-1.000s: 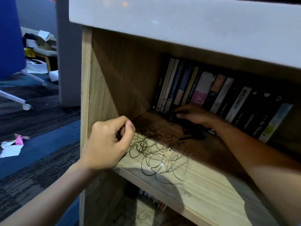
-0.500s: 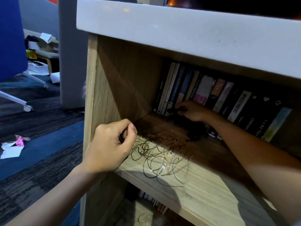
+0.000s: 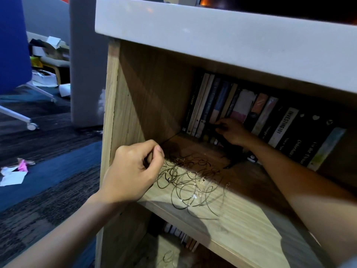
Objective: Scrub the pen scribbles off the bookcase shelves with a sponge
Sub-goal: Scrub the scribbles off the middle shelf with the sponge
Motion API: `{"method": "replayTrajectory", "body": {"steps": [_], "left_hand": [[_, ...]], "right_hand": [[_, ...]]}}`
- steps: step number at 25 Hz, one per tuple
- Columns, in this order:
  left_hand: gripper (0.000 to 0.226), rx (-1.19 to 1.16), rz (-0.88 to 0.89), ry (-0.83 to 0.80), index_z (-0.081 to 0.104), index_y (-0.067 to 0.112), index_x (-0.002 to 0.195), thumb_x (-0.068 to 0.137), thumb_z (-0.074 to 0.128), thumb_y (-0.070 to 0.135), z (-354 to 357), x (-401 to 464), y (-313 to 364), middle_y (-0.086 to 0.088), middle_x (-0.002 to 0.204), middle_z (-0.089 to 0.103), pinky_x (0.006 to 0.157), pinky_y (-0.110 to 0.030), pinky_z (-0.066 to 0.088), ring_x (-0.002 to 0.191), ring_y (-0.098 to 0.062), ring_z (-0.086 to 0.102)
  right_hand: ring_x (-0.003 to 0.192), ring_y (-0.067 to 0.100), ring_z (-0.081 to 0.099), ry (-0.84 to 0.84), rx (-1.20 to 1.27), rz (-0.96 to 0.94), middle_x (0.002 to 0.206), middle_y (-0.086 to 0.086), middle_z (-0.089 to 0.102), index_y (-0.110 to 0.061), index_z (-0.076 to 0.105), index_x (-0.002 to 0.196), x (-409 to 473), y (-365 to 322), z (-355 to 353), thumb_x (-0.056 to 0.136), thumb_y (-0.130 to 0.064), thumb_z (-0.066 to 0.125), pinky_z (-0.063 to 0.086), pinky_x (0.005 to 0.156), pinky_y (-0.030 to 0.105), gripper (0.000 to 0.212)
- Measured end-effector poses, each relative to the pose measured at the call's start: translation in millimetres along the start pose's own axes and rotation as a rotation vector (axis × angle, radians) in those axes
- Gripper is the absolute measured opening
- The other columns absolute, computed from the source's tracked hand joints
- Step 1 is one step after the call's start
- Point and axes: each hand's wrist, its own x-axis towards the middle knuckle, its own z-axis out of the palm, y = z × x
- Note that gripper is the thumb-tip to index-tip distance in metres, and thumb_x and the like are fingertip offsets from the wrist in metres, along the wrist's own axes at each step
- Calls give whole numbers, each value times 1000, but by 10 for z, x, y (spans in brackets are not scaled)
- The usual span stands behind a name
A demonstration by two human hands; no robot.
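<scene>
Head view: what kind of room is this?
Probably an office or study space: a wooden bookcase with a row of books, a wheeled chair base and carpet tile floor.
</scene>
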Motion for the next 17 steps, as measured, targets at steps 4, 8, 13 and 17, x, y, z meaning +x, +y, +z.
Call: {"method": "replayTrajectory", "body": {"steps": [4, 8, 13, 17], "left_hand": [[32, 7, 3, -13, 63, 7, 69, 94, 47, 19, -2, 6, 11, 2, 54, 55, 49, -22, 40, 52, -15, 55], [30, -4, 10, -11, 63, 8, 71, 95, 48, 18, -8, -1, -1, 2, 53, 55, 48, -23, 40, 51, -14, 55], [28, 1, -9, -20, 64, 10, 73, 95, 49, 18, -1, -5, 10, 3, 55, 56, 49, -21, 41, 53, -13, 57], [30, -4, -12, -20, 64, 12, 73, 95, 47, 22, -4, -13, 30, 4, 54, 56, 49, -16, 39, 54, -12, 57]], "right_hand": [[118, 20, 51, -188, -131, -46, 127, 3, 56, -15, 59, 125, -110, -250, 297, 98, -16, 51, 36, 86, 18, 28], [112, 9, 47, -113, 210, -108, 119, -4, 52, -14, 53, 131, -135, -586, -207, 98, -17, 51, 39, 76, 11, 34], [103, 5, 41, 529, 278, -166, 112, -4, 45, -4, 53, 126, -230, -388, -337, 101, -11, 42, 28, 77, 8, 28], [107, 23, 56, 219, -45, -158, 115, 9, 62, -11, 59, 117, -528, 321, 153, 98, -11, 49, 37, 81, 22, 22]]}}
